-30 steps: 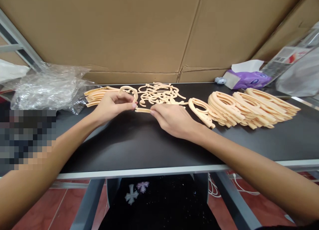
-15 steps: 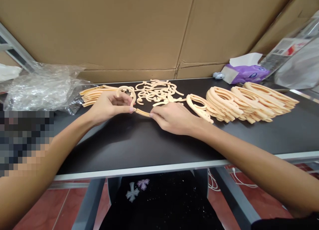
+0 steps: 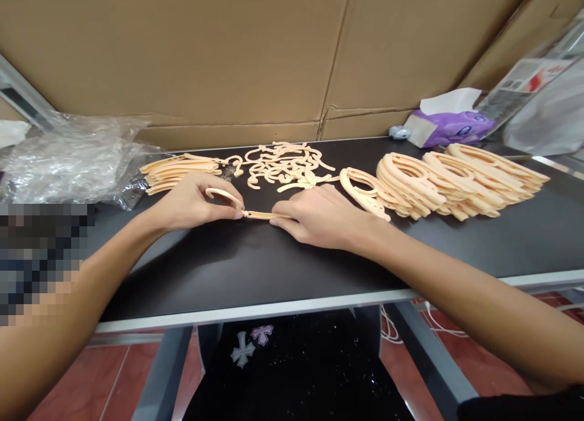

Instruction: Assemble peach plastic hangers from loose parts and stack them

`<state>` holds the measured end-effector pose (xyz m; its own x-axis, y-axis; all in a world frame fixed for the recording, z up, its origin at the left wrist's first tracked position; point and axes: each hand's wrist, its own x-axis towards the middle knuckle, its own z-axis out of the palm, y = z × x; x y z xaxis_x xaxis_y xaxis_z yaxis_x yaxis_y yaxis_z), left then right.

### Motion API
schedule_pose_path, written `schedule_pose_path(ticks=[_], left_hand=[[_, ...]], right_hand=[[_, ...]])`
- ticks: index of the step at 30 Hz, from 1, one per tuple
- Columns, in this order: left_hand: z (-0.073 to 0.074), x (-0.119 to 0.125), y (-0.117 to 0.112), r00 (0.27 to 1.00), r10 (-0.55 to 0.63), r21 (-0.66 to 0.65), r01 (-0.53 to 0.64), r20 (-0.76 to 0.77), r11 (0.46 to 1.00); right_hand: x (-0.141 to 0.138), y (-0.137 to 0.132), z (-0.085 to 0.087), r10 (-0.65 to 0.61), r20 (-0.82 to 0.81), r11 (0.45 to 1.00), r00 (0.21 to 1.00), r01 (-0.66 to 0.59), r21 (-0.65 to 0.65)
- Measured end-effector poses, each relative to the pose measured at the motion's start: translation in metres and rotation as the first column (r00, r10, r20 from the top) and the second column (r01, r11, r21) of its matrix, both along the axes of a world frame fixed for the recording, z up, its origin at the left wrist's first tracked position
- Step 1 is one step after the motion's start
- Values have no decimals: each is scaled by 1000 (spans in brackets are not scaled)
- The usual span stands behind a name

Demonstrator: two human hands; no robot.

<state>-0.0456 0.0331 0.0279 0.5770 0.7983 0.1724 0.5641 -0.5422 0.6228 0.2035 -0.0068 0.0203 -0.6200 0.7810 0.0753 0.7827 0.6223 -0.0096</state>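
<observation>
My left hand (image 3: 194, 203) pinches a curved peach plastic piece (image 3: 222, 196) just above the black table (image 3: 255, 263). My right hand (image 3: 319, 217) grips a straight peach strip (image 3: 264, 215) whose left end meets the curved piece at my left fingertips. Both hands are closed on their parts, close together at the table's middle. Behind them lies a loose heap of small curved peach pieces (image 3: 283, 163). A stack of long curved strips (image 3: 176, 170) lies behind my left hand.
A long row of stacked peach rings (image 3: 447, 184) runs to the right. Crumpled clear plastic (image 3: 73, 162) sits at the left, a purple tissue pack (image 3: 449, 128) at the back right, a cardboard wall (image 3: 274, 56) behind the table.
Both hands came down and nearer to me. The curved piece tipped from upright to nearly flat, and the strip now lies level between the hands.
</observation>
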Motion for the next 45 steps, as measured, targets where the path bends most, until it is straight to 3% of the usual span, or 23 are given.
schedule_pose_path(ticks=[15, 33, 38, 45], left_hand=[[3, 1, -1, 1000, -27, -42, 26, -13, 999], [12, 2, -7, 983, -174, -243, 156, -54, 957], [9, 1, -3, 970, -238, -271, 214, -56, 938], [3, -2, 3, 970, -241, -309, 225, -16, 924]], right_hand=[[0, -5, 9, 7, 106, 1000, 994, -10, 26], [8, -8, 14, 148, 145, 989, 978, -150, 5], [6, -10, 13, 162, 178, 986, 971, -168, 20], [5, -11, 15, 162, 200, 984, 966, -173, 37]])
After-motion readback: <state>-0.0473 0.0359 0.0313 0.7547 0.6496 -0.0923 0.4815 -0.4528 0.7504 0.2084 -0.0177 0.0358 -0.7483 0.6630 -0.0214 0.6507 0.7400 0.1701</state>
